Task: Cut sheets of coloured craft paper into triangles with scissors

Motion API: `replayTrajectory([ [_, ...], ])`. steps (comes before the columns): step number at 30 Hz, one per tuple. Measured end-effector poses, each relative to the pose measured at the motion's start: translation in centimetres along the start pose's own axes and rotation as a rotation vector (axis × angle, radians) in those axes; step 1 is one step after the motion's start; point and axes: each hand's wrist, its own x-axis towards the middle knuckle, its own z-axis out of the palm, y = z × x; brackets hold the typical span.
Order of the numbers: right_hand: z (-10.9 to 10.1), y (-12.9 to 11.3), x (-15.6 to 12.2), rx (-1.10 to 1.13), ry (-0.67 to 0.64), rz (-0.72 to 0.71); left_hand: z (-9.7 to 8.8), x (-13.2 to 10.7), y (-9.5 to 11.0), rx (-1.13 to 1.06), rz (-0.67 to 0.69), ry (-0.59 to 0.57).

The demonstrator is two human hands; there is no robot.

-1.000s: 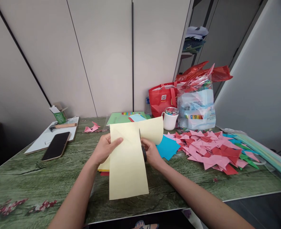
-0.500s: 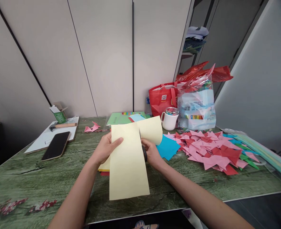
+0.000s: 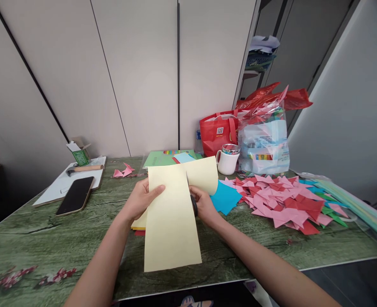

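A pale yellow sheet of paper [image 3: 172, 226] is held up over the table, slit from its near edge almost to the far one. My left hand [image 3: 141, 198] pinches its left edge, thumb on top. My right hand [image 3: 204, 207] is closed on a pair of scissors [image 3: 194, 205]; their black handle shows, and a blade lies in the slit. The strip right of the cut curls up over that hand. Beneath the sheet, a stack of coloured paper [image 3: 139, 228] is mostly hidden. Blue paper [image 3: 225, 198] lies right of my right hand.
Folded pink and red paper pieces [image 3: 280, 200] are heaped at right. Behind them stand a white mug [image 3: 228, 159], a red bag [image 3: 218, 132] and a clear plastic bag [image 3: 265, 145]. A phone [image 3: 76, 195], a hammer [image 3: 85, 169] and a green box [image 3: 79, 155] are at left.
The near end of the pale yellow sheet has swung slightly left and toward me. Both hands and the scissors stay almost where they were.
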Motion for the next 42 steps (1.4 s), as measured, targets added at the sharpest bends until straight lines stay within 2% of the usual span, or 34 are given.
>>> replayTrajectory([
  [21, 0.23, -0.33, -0.09, -0.028, 0.054, 0.042, 0.0, -0.14, 0.12, 0.018, 0.015, 0.016],
  [33, 0.09, 0.17, -0.02, -0.036, 0.052, 0.014, 0.07, -0.21, 0.29, 0.042, -0.014, 0.028],
  [42, -0.39, 0.42, 0.2, -0.02, 0.022, -0.046, 0.26, -0.39, 0.57, 0.124, -0.02, -0.054],
])
